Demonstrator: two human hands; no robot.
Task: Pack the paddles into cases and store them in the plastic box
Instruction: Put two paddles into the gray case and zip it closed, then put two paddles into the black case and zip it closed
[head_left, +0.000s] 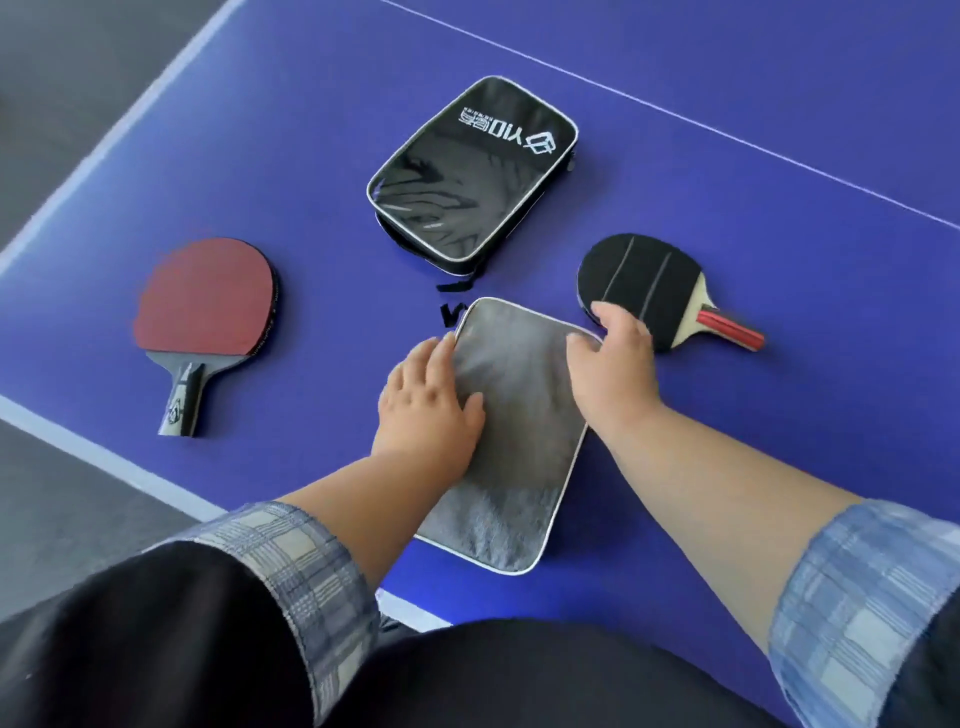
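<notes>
My left hand (431, 400) lies flat on the grey case (519, 447), right hand (615, 364) gripping its corner; opening it seems next.

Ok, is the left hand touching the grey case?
Touching. The head view shows the left hand lying flat on the grey case.

Your right hand (613, 364) covers the upper right corner of the grey case (519, 415) and the lower left rim of the black paddle (644, 286); whether it pinches the case you cannot tell. The small print on the black case (467, 171) is unreadable.
</notes>
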